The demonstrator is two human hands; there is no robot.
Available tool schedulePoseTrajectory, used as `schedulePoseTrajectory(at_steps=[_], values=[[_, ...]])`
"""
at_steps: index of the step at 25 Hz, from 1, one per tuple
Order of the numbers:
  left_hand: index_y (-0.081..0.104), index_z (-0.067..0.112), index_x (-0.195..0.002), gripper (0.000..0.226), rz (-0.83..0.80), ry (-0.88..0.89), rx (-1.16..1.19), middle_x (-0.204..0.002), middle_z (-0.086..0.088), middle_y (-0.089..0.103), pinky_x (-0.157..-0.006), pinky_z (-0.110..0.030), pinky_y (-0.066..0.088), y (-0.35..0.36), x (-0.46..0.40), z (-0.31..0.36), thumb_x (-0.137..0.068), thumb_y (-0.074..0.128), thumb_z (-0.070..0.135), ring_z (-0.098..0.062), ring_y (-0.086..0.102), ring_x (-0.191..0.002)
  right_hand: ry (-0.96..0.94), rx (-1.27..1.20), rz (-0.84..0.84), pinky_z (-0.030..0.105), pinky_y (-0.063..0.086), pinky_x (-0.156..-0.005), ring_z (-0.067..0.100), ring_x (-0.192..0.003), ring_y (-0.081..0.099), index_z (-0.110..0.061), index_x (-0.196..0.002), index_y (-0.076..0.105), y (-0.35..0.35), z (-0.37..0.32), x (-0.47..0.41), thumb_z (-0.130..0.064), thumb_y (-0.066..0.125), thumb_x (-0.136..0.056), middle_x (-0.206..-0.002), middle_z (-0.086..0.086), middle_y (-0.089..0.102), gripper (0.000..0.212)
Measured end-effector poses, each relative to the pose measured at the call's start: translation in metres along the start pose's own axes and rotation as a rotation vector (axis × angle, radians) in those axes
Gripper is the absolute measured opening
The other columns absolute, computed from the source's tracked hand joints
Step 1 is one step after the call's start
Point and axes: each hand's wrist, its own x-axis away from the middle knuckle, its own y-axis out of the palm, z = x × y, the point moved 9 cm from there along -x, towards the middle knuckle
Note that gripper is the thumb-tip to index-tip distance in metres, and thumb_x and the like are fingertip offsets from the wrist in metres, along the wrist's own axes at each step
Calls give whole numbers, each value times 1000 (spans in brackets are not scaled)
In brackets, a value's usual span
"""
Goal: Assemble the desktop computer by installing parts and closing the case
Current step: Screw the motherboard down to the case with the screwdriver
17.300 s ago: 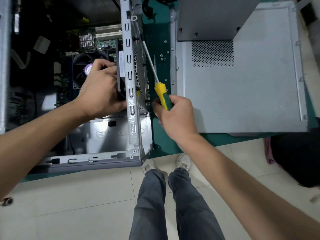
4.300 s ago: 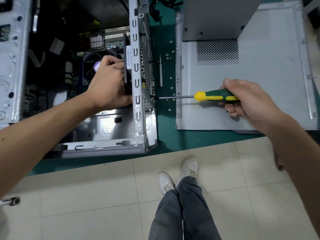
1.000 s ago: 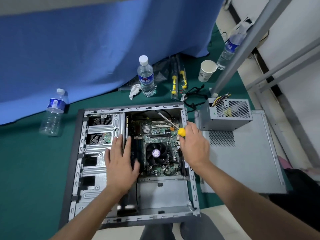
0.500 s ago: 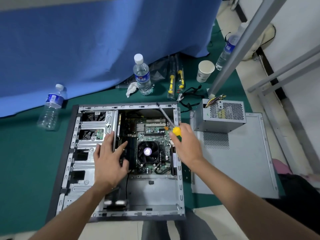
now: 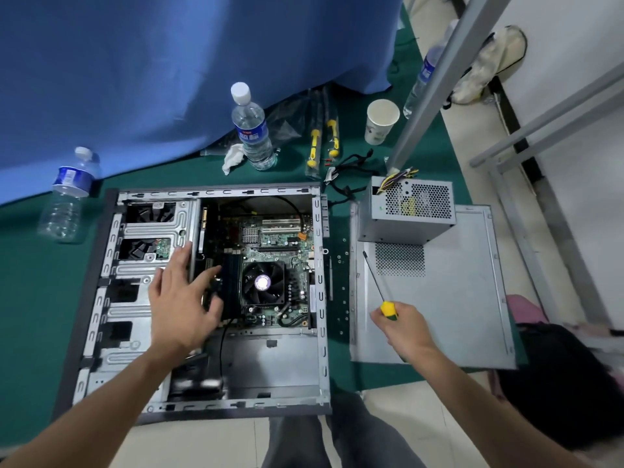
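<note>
Green mat (image 5: 27,298): right hand (image 5: 403,327) grips screwdriver (image 5: 378,282) beside open case (image 5: 320,298).

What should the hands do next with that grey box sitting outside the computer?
Probably put down the screwdriver held by the right hand and lift the power supply into the open case: it sits on the side panel, and the case's near compartment is bare.

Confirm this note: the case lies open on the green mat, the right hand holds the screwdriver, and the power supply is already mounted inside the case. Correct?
Not quite. In the head view the power supply sits outside the case, on the side panel beside it. The right hand does hold the screwdriver.
</note>
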Motion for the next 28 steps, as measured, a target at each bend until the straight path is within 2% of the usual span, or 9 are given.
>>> schedulePoseTrajectory(at_steps=[3, 7, 11, 14, 20, 23, 28], values=[[68, 26, -120, 56, 12, 3, 0, -161, -12, 19, -116, -51, 14, -1, -1, 1, -73, 44, 44, -31, 18, -148, 51, -28, 19, 28, 38, -54, 21, -53, 44, -12, -65, 55, 7, 12, -6, -20, 62, -89, -57, 4, 50, 26], [70, 27, -116, 55, 28, 7, 10, -160, -12, 20, -116, -52, 15, -2, 0, 1, -73, 41, 45, -32, 21, -147, 57, -36, 18, 36, 51, -59, 21, -55, 50, -6, -77, 67, 20, 16, -11, -18, 65, -89, -65, 9, 60, 18], [70, 27, -114, 54, 31, 8, 8, -160, -11, 19, -116, -52, 15, 0, 0, 0, -73, 40, 46, -32, 21, -147, 40, -50, 48, 36, 52, -60, 23, -55, 52, -6, -78, 69, 30, 9, -18, -19, 65, -90, -64, 12, 62, 18], [70, 27, -112, 53, 43, 15, 14, -160, -11, 19, -115, -53, 16, 0, 0, 0, -73, 40, 46, -32, 21, -147, 35, -51, 81, 37, 54, -63, 24, -58, 55, -6, -80, 70, 32, 3, -23, -19, 66, -89, -72, 17, 68, 17], [71, 25, -110, 51, 38, 9, 24, -160, -11, 20, -116, -52, 15, -1, 0, 1, -74, 41, 45, -31, 19, -148, 26, 28, 106, 31, 54, -67, 26, -72, 66, -12, -83, 73, 43, -12, -32, -19, 72, -85, -76, 8, 71, 7], [70, 26, -110, 50, 39, 14, 24, -161, -10, 19, -116, -54, 15, -1, 0, 1, -74, 42, 45, -30, 17, -149, 51, 64, 139, 26, 49, -59, 23, -68, 65, -14, -80, 71, 52, -17, -39, -20, 73, -84, -71, 5, 69, 7], [70, 25, -109, 49, 47, 22, 14, -160, -11, 19, -115, -55, 17, 1, 0, 1, -76, 41, 47, -32, 19, -148, 32, 88, 177, 26, 44, -56, 21, -61, 59, -12, -76, 67, 53, -17, -43, -21, 69, -89, -66, 4, 65, 16]])
